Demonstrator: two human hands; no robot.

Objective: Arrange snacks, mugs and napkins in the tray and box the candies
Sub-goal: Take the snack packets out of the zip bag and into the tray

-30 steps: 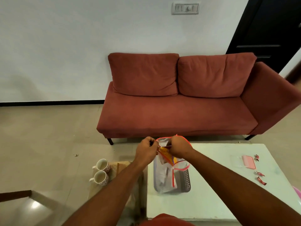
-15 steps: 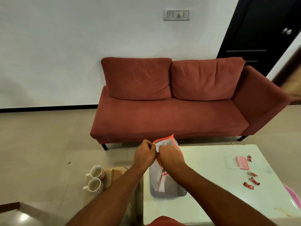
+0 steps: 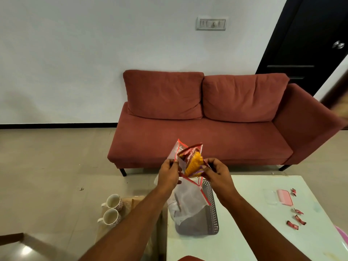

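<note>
My left hand (image 3: 168,176) pinches the rim of a clear plastic bag with red edges (image 3: 185,201). My right hand (image 3: 216,172) grips an orange and red snack packet (image 3: 193,161) that sticks up out of the bag's mouth. The bag hangs down into a grey perforated tray (image 3: 211,213) on the white table (image 3: 254,232). Two mugs (image 3: 111,210) stand on a low surface to the left of the table. A pink-lidded candy box (image 3: 284,197) and several red candies (image 3: 296,218) lie on the table at the right.
A red sofa (image 3: 207,132) stands behind the table against a white wall. A dark door (image 3: 310,44) is at the right. A pink object (image 3: 342,236) shows at the table's right edge. Tiled floor lies to the left.
Both hands have risen and moved apart, opening the bag's mouth. The snack packet now sticks up out of the bag in my right hand.
</note>
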